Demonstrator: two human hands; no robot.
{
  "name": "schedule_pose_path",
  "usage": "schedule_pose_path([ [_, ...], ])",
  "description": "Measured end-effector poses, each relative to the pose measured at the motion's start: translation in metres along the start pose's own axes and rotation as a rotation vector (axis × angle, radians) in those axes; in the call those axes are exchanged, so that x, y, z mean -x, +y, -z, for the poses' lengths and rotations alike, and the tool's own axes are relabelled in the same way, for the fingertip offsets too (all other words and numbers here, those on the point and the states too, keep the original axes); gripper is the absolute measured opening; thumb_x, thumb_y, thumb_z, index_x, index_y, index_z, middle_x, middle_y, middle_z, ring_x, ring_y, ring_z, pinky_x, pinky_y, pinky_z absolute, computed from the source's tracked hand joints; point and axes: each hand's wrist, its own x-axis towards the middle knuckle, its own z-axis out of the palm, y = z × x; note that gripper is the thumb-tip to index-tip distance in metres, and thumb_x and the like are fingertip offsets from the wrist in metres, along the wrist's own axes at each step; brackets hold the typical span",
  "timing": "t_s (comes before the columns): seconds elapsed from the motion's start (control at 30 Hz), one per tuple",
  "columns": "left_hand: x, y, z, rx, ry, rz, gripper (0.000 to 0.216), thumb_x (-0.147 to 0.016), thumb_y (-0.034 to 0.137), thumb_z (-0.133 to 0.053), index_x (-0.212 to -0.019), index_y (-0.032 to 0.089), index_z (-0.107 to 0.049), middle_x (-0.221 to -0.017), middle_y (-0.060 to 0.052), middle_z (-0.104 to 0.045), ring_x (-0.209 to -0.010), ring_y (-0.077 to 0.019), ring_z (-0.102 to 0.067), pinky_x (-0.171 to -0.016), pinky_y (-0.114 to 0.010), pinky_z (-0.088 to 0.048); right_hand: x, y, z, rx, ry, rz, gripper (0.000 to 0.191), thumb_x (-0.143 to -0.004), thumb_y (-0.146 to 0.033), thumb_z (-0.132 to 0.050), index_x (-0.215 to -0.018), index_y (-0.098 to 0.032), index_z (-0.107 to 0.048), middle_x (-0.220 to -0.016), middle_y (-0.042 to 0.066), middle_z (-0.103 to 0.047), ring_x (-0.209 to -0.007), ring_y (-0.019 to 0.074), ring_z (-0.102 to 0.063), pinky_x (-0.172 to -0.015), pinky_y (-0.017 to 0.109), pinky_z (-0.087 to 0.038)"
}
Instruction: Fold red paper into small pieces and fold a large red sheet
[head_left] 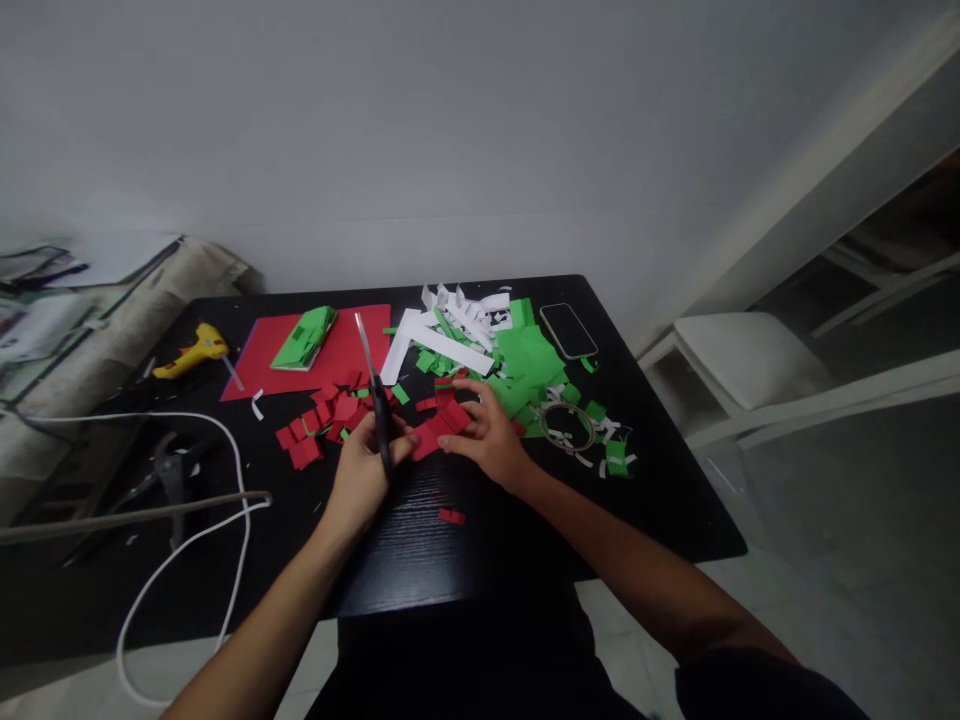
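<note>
My left hand (360, 470) is closed around black-handled scissors (379, 410), whose blades point up and away from me. Its thumb and fingertips also meet the left end of a red paper strip (429, 436). On the strip's right side, my right hand (491, 438) pinches the paper between thumb and fingers. Cut red paper pieces (306, 440) are heaped to the left of the scissors. A small red scrap (451, 516) lies nearer to me on the black table (405, 570).
Green paper (525, 360), white strips (450, 345) and a ring (567, 427) lie rightward. A phone (568, 331) rests at back right. Leftward are a red sheet (352, 340), a green stack (305, 338), a yellow glue gun (196, 350) and a white cable (241, 470).
</note>
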Motion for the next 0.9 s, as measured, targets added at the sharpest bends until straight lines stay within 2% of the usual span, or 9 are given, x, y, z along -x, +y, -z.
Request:
schedule_pose_path([
  [0.07,-0.004,0.005,0.003,-0.036,-0.025,-0.002,0.032,-0.059,0.025,-0.081,-0.084,0.017,-0.063,-0.066,0.007,-0.057,-0.056,-0.0095,-0.051,-0.056,-0.022,-0.04,0.0,-0.001,0.001,0.052,-0.067,0.004,0.07,-0.062,-0.019,-0.086,-0.125,-0.03,-0.057,-0.1,-0.002,-0.068,-0.086,0.0171,-0.07,-0.085,0.035,-0.058],
  [0.17,-0.011,0.012,0.006,-0.06,-0.073,0.021,0.033,-0.057,0.024,-0.081,-0.084,0.017,-0.063,-0.066,0.006,-0.058,-0.056,-0.0099,-0.051,-0.056,-0.022,-0.04,0.0,0.0,0.002,0.106,-0.142,0.004,0.057,-0.061,-0.02,-0.087,-0.113,-0.025,-0.066,-0.101,0.0,-0.069,-0.091,0.0185,-0.069,-0.091,0.037,-0.057],
  [0.37,-0.02,0.023,0.009,-0.116,-0.058,0.015,0.036,-0.057,0.03,-0.085,-0.081,0.017,-0.062,-0.063,0.005,-0.057,-0.054,-0.0113,-0.053,-0.055,-0.023,-0.043,0.002,0.004,0.001,0.061,-0.165,-0.061,0.052,-0.061,-0.024,-0.089,-0.109,-0.024,-0.067,-0.102,0.001,-0.074,-0.088,0.0203,-0.074,-0.09,0.041,-0.059],
  [0.47,-0.018,0.025,0.016,-0.156,-0.104,0.004,0.038,-0.063,0.041,-0.085,-0.084,0.017,-0.063,-0.069,0.002,-0.062,-0.061,-0.014,-0.058,-0.06,-0.025,-0.046,0.0,0.004,0.001,0.059,-0.107,-0.039,0.051,-0.06,-0.025,-0.09,-0.107,-0.024,-0.069,-0.109,0.003,-0.075,-0.093,0.0219,-0.074,-0.093,0.043,-0.059],
  [0.57,-0.01,0.025,0.029,-0.261,-0.159,-0.02,0.044,-0.073,0.055,-0.077,-0.09,0.017,-0.064,-0.078,-0.003,-0.065,-0.071,-0.0182,-0.061,-0.066,-0.027,-0.047,-0.003,0.0,0.004,0.064,0.031,0.018,0.05,-0.061,-0.027,-0.09,-0.107,-0.024,-0.069,-0.109,0.003,-0.076,-0.096,0.0231,-0.075,-0.096,0.044,-0.059],
  [0.7,0.009,0.02,0.048,-0.442,-0.249,-0.086,0.045,-0.079,0.06,-0.069,-0.096,0.019,-0.064,-0.094,-0.004,-0.067,-0.086,-0.0218,-0.061,-0.076,-0.028,-0.047,-0.007,-0.006,0.007,0.066,0.191,0.084,0.049,-0.063,-0.03,-0.089,-0.107,-0.024,-0.069,-0.105,0.003,-0.078,-0.098,0.0247,-0.075,-0.097,0.045,-0.059],
  [0.9,0.03,0.008,0.058,-0.736,-0.351,-0.032,0.048,-0.086,0.065,-0.056,-0.076,0.019,-0.058,-0.07,0.002,-0.054,-0.067,-0.0172,-0.05,-0.059,-0.025,-0.037,-0.009,-0.006,0.007,-0.019,0.245,0.063,0.046,-0.067,-0.034,-0.088,-0.107,-0.021,-0.071,-0.105,0.006,-0.079,-0.101,0.0261,-0.075,-0.101,0.048,-0.058],
])
